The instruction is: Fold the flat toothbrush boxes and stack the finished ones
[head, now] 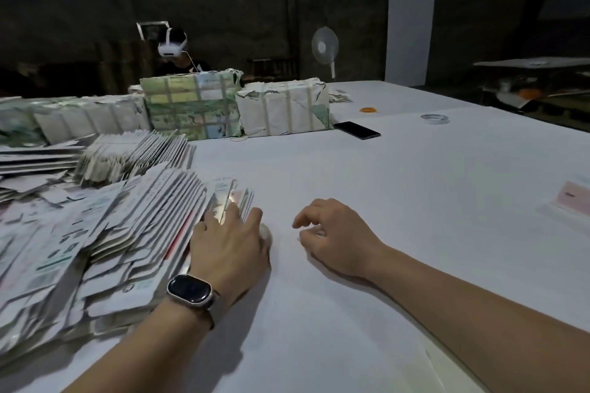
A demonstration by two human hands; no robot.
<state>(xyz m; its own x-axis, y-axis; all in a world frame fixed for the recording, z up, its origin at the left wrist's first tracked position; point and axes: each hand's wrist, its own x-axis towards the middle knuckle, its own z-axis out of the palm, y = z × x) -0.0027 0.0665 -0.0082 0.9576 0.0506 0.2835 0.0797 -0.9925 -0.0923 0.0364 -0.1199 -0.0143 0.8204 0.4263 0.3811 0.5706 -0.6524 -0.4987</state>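
While the left hand [228,246] rests with fingers laid flat on the fanned flat boxes [178,201] at table-left, the right hand [332,238] hovers empty, fingers loosely curled. Judged light, thin, slippery card; pinch one edge.

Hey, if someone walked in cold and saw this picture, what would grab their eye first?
Probably the big slanting heap of flat boxes spilling over the left side of the white table, with the left hand, a watch on its wrist, resting on the heap's right edge. Next, the right hand, loosely curled and holding nothing, just beside it. Behind stand taped paper bundles, with a black phone to their right.
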